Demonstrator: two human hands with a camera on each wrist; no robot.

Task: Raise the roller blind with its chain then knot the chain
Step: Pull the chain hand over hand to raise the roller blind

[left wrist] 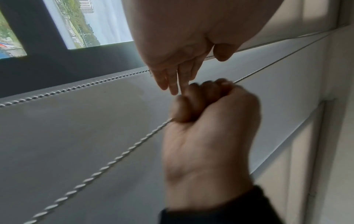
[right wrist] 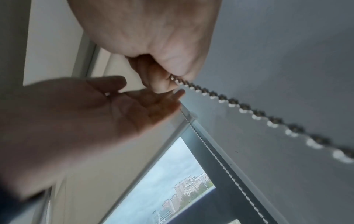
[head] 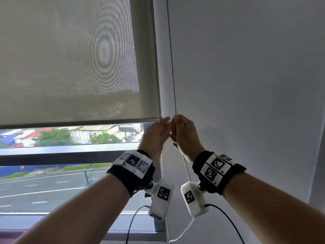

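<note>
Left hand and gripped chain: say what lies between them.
Nothing; right wrist view shows the open left hand nearly touching the right hand gripping the chain.

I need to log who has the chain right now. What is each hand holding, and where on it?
The right hand grips the bead chain in its fist, on the strand by the wall. The left hand is open beside it, holding nothing.
</note>
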